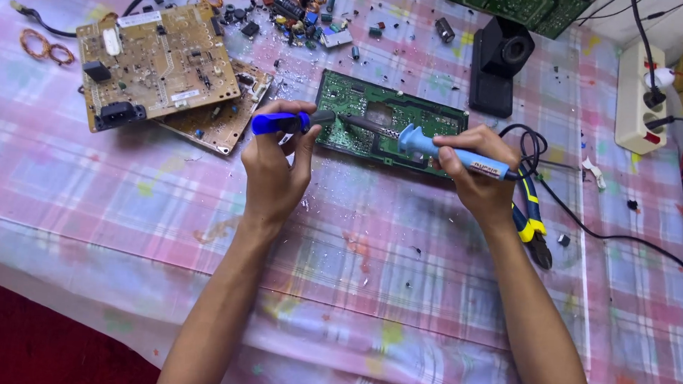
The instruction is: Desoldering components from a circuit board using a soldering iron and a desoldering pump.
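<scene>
A green circuit board (359, 113) lies flat on the plaid tablecloth at the centre. My right hand (475, 170) grips a light blue soldering iron (434, 147), its metal tip resting on the board's left half. My left hand (274, 163) holds a dark blue desoldering pump (279, 122), its grey nozzle at the board's left edge, close to the iron's tip. The iron's black cord (575, 215) loops off to the right.
Two tan circuit boards (157, 57) overlap at the upper left. Loose components (302, 20) and copper coils (44, 47) lie along the back. A black stand (499, 65), white power strip (638, 96) and yellow-blue pliers (533, 225) sit at the right.
</scene>
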